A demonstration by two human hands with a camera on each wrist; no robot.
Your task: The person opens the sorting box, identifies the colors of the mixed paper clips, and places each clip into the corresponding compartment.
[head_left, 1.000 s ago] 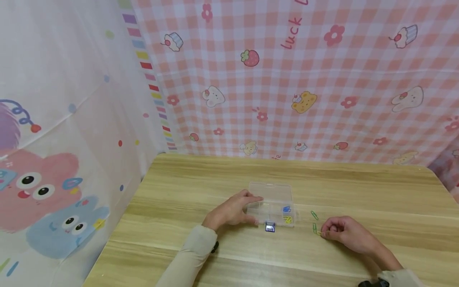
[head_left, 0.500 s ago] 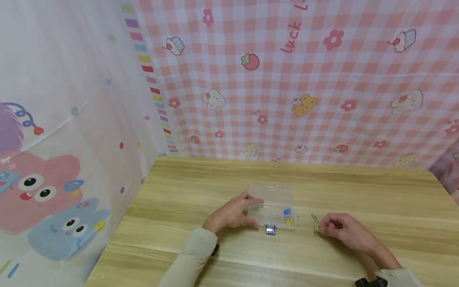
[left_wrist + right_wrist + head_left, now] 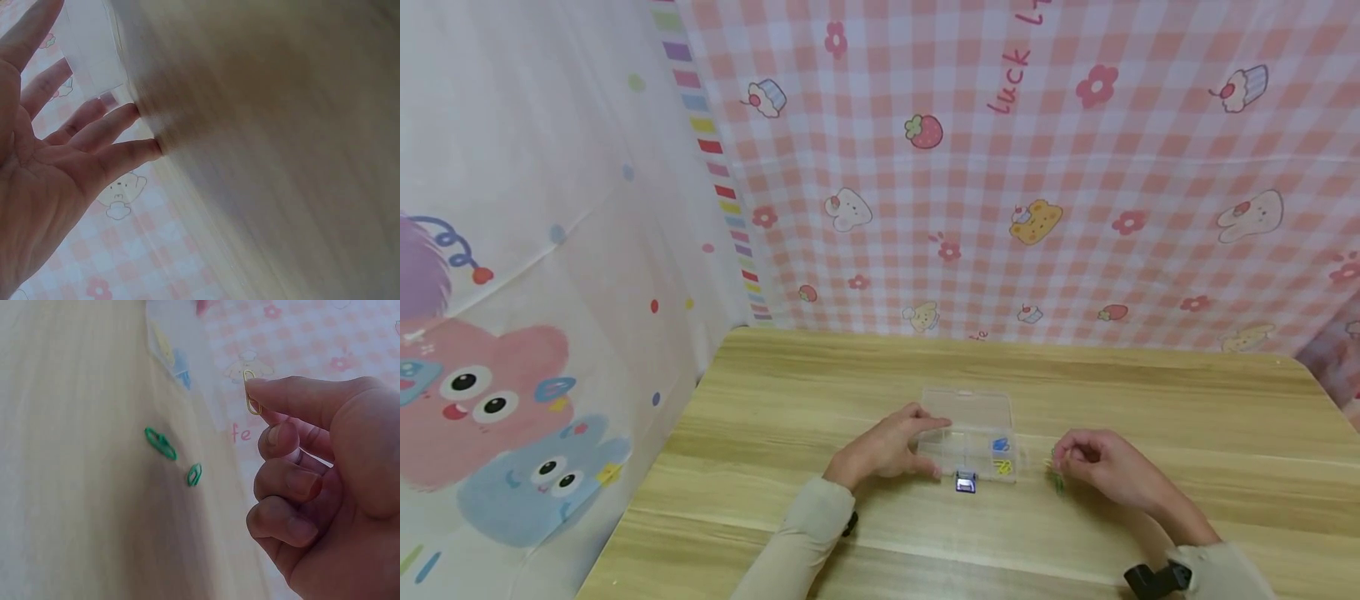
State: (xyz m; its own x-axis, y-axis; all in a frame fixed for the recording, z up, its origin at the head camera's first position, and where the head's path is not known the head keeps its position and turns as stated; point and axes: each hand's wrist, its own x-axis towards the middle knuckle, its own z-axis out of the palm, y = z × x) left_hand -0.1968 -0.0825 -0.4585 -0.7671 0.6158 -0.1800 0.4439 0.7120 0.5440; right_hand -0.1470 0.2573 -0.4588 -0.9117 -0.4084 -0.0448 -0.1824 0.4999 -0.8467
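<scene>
My left hand [image 3: 883, 446] is at the left side of a clear divided plastic box [image 3: 970, 462], its thumb and fingers spread and touching it. The box's lid [image 3: 970, 408] stands back, open. Blue paper clips [image 3: 1001, 445] lie in one right-hand compartment and yellow paper clips [image 3: 1002, 467] in the one in front of it. My right hand [image 3: 1108, 467] pinches a yellow paper clip [image 3: 252, 394] between thumb and index finger, raised right of the box. Two green paper clips [image 3: 161, 444] lie on the table below it, partly hidden in the head view.
The wooden table [image 3: 820, 375] extends around the box to a pink checked cloth [image 3: 880, 250] hanging behind it. A shiny latch flap [image 3: 966, 482] sticks out from the box's front edge. A black wrist device [image 3: 1157, 578] is on the right wrist.
My right hand has lifted the yellow paper clip from beside the green ones and moved it left and up, towards the box. The left hand stays at the box.
</scene>
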